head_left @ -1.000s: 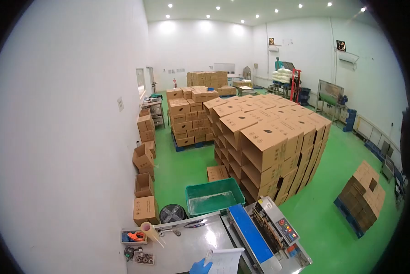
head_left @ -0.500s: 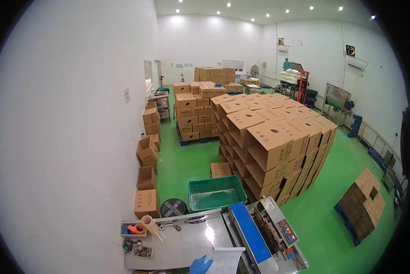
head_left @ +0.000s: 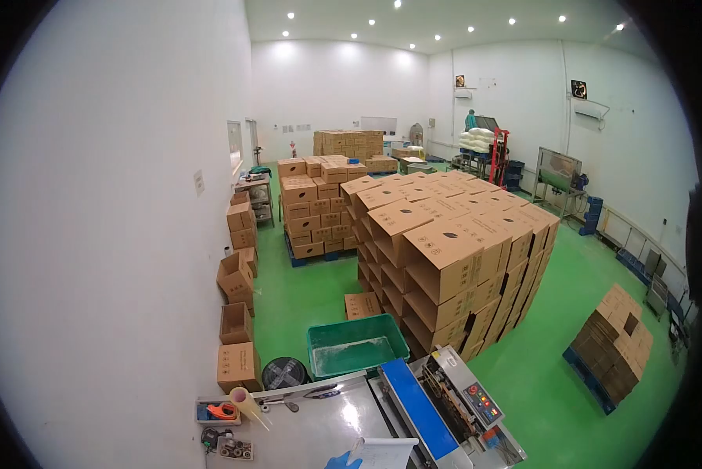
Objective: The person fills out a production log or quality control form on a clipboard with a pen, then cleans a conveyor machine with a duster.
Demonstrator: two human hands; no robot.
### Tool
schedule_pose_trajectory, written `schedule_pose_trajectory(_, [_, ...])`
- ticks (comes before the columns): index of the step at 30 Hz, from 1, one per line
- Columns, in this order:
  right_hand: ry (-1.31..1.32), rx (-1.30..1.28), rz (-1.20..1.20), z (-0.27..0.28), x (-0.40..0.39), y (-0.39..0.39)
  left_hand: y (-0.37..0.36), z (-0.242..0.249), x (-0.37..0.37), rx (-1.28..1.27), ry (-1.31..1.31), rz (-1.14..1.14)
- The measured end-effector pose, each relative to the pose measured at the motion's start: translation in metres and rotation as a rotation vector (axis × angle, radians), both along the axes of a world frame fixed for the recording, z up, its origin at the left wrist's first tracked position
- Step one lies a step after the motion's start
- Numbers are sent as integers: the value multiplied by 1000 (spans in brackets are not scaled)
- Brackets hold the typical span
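Observation:
My left hand point(head_left: 341, 462), in a blue glove, shows only in part at the bottom edge of the view. It is closed on the left side of a white paper sheet or pad point(head_left: 387, 452), whose top edge curls over near the fingers. Part of the paper lies below the frame. Both are above the front of the steel table point(head_left: 304, 426), just left of the blue belt point(head_left: 417, 406) of a machine. My right hand is out of view.
On the table's left are a tape roll point(head_left: 243, 400), an orange tape dispenser point(head_left: 224, 410) and a tray of small parts point(head_left: 235, 449). Beyond stand a green tub point(head_left: 313, 348), a black round lid point(head_left: 284, 374) and stacked cartons point(head_left: 460, 242). A person point(head_left: 470, 119) is far off.
The camera has tilted up and turned slightly right, so the scene sits lower and further left. My left hand and the paper show less, nearer the bottom edge.

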State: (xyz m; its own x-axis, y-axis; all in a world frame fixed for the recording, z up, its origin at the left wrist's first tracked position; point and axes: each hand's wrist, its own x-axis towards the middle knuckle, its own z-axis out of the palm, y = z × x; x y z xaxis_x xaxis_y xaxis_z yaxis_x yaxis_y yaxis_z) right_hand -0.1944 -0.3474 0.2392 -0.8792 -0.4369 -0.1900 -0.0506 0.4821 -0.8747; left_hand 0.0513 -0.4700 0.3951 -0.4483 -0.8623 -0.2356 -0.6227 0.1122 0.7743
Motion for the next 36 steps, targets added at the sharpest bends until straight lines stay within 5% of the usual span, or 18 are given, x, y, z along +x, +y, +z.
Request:
schedule_pose_trajectory(7, [2, 5, 0, 0, 2, 1, -3, -6, 2, -113, 158, -72])
schedule_pose_trajectory(10, [2, 6, 0, -1, 5, 2, 1, 22, 2, -112, 8, -101])
schedule_pose_trajectory(13, [-5, 2, -9, 0, 8, 1, -1, -13, 4, -235, 122, -85])
schedule_pose_trajectory(19, [-4, 7, -15, 1, 9, -3, -5, 4, 4, -19, 79, -7])
schedule_pose_trajectory(22, [-2, 17, -14, 2, 8, -4, -8, -13, 2, -127, 68, 5])
schedule_pose_trajectory(25, [4, 24, -10, 2, 7, -5, -13, -27, 3, -40, 232, 1])
schedule_pose_trajectory(28, [5, 34, -10, 2, 8, -7, -14, -50, 13, -379, 112, -180])
schedule_pose_trajectory(31, [7, 42, -10, 2, 7, -8, -14, -45, 0, -225, 48, 63])
schedule_pose_trajectory(36, [14, 55, -11, 1, 8, -9, -24, -69, 1, -207, 238, 61])
